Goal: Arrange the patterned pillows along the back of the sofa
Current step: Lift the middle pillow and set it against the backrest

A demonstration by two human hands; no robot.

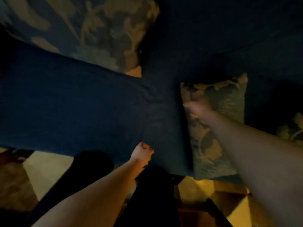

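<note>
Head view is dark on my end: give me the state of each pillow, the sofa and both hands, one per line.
Left pillow: propped at the sofa back, no hand on it.
Middle pillow: lying on the seat, right hand on its left edge.
Right pillow: mostly cut off by the frame, state unclear.
Sofa: seat cover rumpled.
Left hand: closed in a loose fist, empty.
Right hand: gripping the middle pillow.

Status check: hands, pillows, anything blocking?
Right hand gripping the middle patterned pillow. Left hand curled, empty. Another pillow against the sofa back. Nothing blocking.
</note>
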